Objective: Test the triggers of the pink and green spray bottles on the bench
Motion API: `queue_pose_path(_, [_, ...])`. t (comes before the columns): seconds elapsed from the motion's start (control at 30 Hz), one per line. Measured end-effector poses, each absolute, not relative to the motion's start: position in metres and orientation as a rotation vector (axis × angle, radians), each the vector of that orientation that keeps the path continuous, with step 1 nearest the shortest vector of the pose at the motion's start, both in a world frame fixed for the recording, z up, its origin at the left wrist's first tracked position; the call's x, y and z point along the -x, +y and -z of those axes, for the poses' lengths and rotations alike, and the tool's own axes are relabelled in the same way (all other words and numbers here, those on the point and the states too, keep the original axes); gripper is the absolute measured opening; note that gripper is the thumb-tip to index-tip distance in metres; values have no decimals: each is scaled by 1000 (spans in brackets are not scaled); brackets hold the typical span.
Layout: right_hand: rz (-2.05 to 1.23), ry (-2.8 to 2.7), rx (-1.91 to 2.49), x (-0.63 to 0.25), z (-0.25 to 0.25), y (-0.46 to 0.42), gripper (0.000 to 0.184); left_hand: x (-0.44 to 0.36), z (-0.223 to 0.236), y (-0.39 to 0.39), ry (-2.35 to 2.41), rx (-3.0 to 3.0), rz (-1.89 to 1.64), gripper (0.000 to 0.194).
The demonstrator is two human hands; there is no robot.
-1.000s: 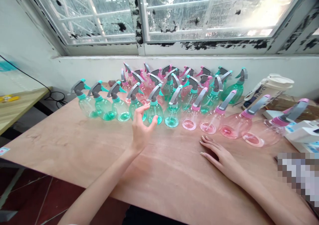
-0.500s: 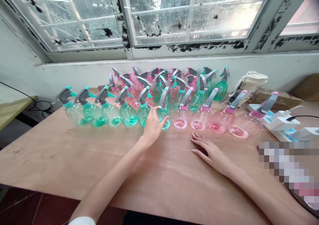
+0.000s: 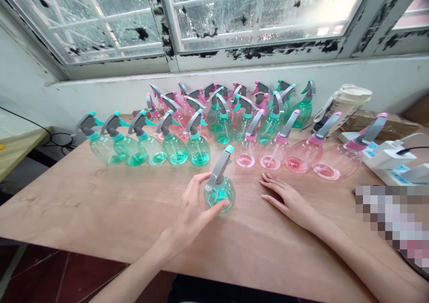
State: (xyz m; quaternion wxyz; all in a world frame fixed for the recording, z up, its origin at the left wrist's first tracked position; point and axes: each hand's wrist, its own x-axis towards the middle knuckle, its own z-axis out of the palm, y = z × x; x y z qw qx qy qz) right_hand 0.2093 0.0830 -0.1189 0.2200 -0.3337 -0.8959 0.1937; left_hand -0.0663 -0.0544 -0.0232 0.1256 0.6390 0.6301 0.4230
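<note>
My left hand (image 3: 197, 207) is wrapped round the body of a green spray bottle (image 3: 218, 192) with a grey trigger head and teal nozzle, in front of the rows. My right hand (image 3: 291, 202) lies on the wooden table (image 3: 110, 213), fingers stretched out, holding nothing. Just beyond its fingertips stands a clear pink spray bottle (image 3: 273, 153). The front row has several green bottles on the left, the nearest being a green spray bottle (image 3: 198, 149), and several pink ones on the right, with a gap between them.
Behind the front row stand more pink and green bottles, among them a green spray bottle (image 3: 302, 111) at the back right. A white lidded cup (image 3: 348, 102), a cardboard box (image 3: 385, 126) and a power strip (image 3: 395, 171) with plugs occupy the right side. A window (image 3: 254, 17) rises behind.
My left hand has closed round the green bottle from the front row and drawn it toward me. A gap shows where it stood. My right hand stays flat on the table.
</note>
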Motion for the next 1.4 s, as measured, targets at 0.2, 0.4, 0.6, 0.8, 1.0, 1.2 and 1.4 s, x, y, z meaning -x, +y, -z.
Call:
queue_pose_path(0.2, [-516, -2477, 915, -209, 120, 83, 47, 71, 12, -29, 1666, -1739, -1305, 74])
queue_pose_path(0.4, [-506, -2471, 908, -209, 120, 83, 46, 57, 3, 2, 1443, -1730, -1264, 55])
queue_pose_path(0.6, [-504, -2492, 932, -208, 119, 81, 45, 50, 6, 17, 1463, -1853, -1356, 36])
queue_pose_path(0.8, [-502, -2506, 966, -208, 118, 79, 44, 53, 8, 37, 1344, -1931, -1335, 44])
queue_pose_path(1.0, [-510, -2488, 998, -210, 118, 82, 43, 55, 12, 51, 1196, -1963, -1325, 45])
queue_pose_path(1.2, [-505, -2471, 996, -211, 121, 84, 43, 60, 12, 50, 1198, -2012, -1309, 38])
queue_pose_path(1.4, [-532, -2460, 986, -211, 122, 82, 49, 60, 9, 49, 1236, -2014, -1263, 33])
